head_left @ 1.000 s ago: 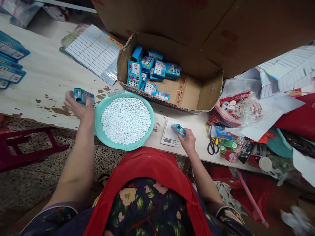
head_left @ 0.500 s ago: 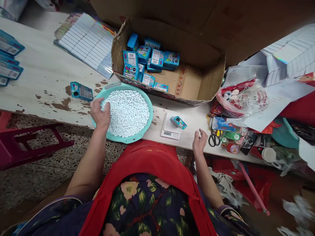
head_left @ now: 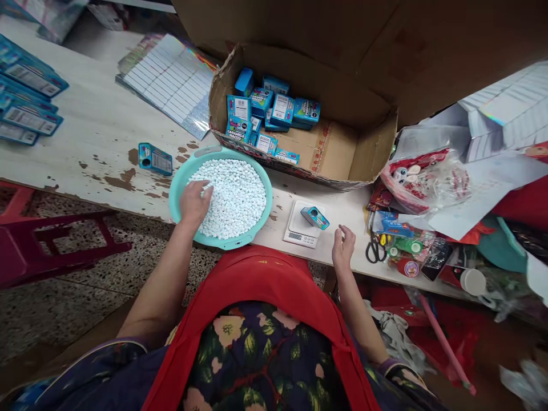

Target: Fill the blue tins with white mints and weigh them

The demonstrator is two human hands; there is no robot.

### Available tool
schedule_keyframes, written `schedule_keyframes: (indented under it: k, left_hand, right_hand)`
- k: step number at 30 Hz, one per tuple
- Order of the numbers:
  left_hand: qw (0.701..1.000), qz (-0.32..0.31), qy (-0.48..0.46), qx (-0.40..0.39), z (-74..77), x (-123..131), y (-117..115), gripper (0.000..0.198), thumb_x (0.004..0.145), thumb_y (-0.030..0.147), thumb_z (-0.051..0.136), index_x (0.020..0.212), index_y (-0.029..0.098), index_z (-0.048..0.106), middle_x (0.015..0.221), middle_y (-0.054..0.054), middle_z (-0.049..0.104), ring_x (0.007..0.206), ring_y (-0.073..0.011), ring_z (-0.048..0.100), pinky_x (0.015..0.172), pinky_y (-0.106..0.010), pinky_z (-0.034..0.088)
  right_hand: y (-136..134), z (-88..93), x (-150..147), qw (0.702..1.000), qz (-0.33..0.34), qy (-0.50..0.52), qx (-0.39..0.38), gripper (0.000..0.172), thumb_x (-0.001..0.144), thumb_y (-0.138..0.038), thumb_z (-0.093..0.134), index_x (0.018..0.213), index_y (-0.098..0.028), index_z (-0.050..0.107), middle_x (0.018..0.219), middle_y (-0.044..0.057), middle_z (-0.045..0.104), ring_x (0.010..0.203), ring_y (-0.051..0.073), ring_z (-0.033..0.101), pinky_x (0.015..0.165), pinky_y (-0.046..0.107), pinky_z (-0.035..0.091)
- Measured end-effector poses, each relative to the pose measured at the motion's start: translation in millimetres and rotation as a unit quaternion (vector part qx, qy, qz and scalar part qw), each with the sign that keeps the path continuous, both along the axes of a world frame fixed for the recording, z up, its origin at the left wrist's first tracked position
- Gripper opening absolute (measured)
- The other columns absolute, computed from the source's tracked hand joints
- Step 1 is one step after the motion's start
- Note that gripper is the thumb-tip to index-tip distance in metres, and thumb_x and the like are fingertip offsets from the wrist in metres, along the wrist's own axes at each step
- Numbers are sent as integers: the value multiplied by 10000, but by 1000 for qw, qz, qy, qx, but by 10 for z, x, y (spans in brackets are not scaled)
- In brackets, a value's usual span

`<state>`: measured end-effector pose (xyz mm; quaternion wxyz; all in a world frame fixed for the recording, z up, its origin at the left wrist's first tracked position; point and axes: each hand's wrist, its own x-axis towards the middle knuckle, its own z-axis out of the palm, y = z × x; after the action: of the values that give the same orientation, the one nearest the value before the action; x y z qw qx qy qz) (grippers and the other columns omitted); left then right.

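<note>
My left hand (head_left: 196, 204) hovers over the left side of a turquoise basin (head_left: 174, 197) full of small white candies (head_left: 233, 197). Its thumb and fingers are apart, and I see nothing held in them. A white digital scale (head_left: 295, 228) stands right of the basin, with a blue candy box (head_left: 315, 217) lying tilted on it. Just right of the scale, my right hand (head_left: 343, 246) is raised by the table edge, fingers apart and holding nothing. Another blue candy box (head_left: 155, 158) lies left of the basin.
Behind the basin, a cardboard carton (head_left: 359, 151) holds several blue boxes. More blue boxes (head_left: 32, 108) are stacked at far left, near printed sheets (head_left: 165, 80). Black scissors (head_left: 376, 248), wrappers and a phone (head_left: 435, 261) crowd the right. A magenta stool (head_left: 81, 251) stands below left.
My left hand has moved from the basin's left rim inward over the candies. My right hand has stayed beside the scale. The view has shifted slightly.
</note>
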<state>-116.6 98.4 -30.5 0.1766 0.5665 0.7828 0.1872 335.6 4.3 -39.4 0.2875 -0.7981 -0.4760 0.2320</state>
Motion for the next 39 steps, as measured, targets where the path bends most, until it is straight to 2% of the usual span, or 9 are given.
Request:
schedule_keyframes:
  k: [6,9,11,17,21,24,27,32,39]
  left_hand:
    - [974,-181,34,-129,-86,354,15,172,845,192,521,865,155,689,961,-161,647,1031,-325,554,882,-419,441]
    - [974,-150,-103,-138,-40,374,21,79,753,173,601,717,182,671,794,-98,654,839,-259,587,754,-356,455]
    - [951,-59,-273,-134,9,294,-11,51,681,229,686,682,180,671,711,-59,641,679,-192,559,632,-302,439]
    - [709,201,-674,-53,185,165,-64,247,607,324,751,736,140,648,674,-31,613,538,-92,540,454,-190,377]
    - [636,269,-723,-41,493,452,75,316,766,376,652,589,161,504,490,32,442,362,-35,373,332,-154,227]
    - [629,225,-744,20,817,745,107,400,828,437,638,580,171,473,490,39,418,353,-34,364,322,-161,231]
    - [662,184,-715,127,1030,986,54,422,837,460,645,565,171,505,511,18,469,418,-62,478,401,-183,372]
    - [724,171,-637,202,1048,1124,-27,447,838,487,629,537,173,526,512,-5,523,548,-132,625,584,-254,507]
    - [730,175,-633,188,1079,1164,5,416,846,546,565,641,185,530,550,6,545,527,-138,618,618,-295,546]
  right_hand:
    - [261,41,-314,991,122,2,47,634,768,-591,632,1253,-195,538,1249,140,576,1191,279,520,983,465,436]
    - [402,46,-427,989,137,-14,55,542,767,-594,634,1115,-178,611,1031,106,641,999,255,595,911,438,475]
    - [459,124,-472,990,124,-20,66,499,785,-588,623,1054,-168,634,928,81,637,896,234,604,845,411,493]
    - [526,698,-819,973,197,-26,115,378,811,-456,690,1084,-200,641,931,51,650,852,196,611,784,339,497]
    - [607,937,-1332,943,316,-11,109,332,841,-418,670,1104,-220,630,946,53,660,878,201,618,764,315,494]
    - [675,965,-1695,919,381,-51,82,304,841,-395,664,1092,-225,639,932,56,664,892,221,614,753,317,475]
    - [724,967,-1944,903,415,-95,48,288,832,-362,663,1088,-232,647,967,61,667,912,238,604,740,321,451]
    - [752,1004,-2096,898,427,-110,12,281,826,-331,650,1091,-239,648,989,62,661,940,250,589,733,324,434]
    - [781,977,-2099,907,412,-90,3,296,817,-333,669,1099,-246,649,991,58,664,945,251,602,736,329,458]
